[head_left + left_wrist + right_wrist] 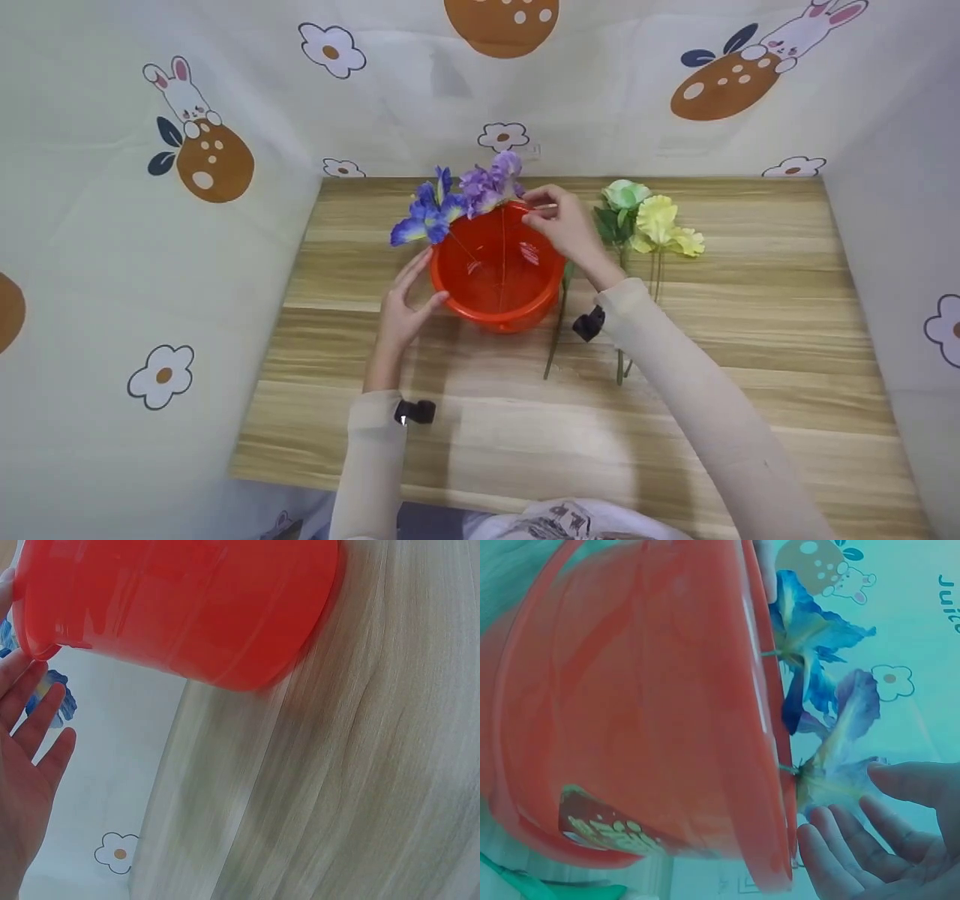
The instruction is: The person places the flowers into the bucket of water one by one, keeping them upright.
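Note:
A red plastic bucket (pixel 496 315) stands on the table with two artificial flowers leaning in it. The blue iris (pixel 426 217) hangs over its left rim, and the purple iris (pixel 487 184) rises over the far rim; their thin stems show inside. My left hand (pixel 403 319) spreads beside the bucket's left side, fairly straight fingers touching the rim. Near the purple iris and the far right rim is my right hand (pixel 574 236), holding nothing. In the right wrist view its thumb is apart from its loosely bent fingers (pixel 870 840), close to the petals.
Right of the bucket lie a pale green rose (pixel 627 195) and a yellow iris (pixel 660 221), stems toward me. A green stem (pixel 555 341) lies close against the bucket's right side. A patterned cloth (pixel 600 97) hangs behind the wooden table (pixel 765 337).

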Available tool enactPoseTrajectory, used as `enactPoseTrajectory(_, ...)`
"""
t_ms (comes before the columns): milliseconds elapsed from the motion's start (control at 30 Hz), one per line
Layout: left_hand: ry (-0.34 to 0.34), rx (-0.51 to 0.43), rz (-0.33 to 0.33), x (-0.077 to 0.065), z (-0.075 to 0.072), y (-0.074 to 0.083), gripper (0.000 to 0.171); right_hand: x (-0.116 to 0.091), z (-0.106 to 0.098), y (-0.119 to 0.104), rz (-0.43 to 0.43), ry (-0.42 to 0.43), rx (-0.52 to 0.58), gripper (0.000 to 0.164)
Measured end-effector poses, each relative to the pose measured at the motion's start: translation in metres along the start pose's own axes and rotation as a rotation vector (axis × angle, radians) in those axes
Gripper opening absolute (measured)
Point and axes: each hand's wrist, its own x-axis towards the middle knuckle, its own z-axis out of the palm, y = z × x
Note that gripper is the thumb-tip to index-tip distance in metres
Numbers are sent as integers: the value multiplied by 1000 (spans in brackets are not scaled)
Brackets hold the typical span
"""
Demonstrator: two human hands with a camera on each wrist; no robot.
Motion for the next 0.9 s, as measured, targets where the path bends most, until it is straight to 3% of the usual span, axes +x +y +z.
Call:
enactPoseTrajectory(367,1,9,12,-1,0,-1,63,-1,-14,6,-36,35,7,33)
enactPoseTrajectory(600,10,33,19,2,3,-37,66,-2,-22,12,-29,73,2,31)
enactPoseTrajectory(900,6,40,35,1,2,-40,66,-5,-37,26,2,103,2,33)
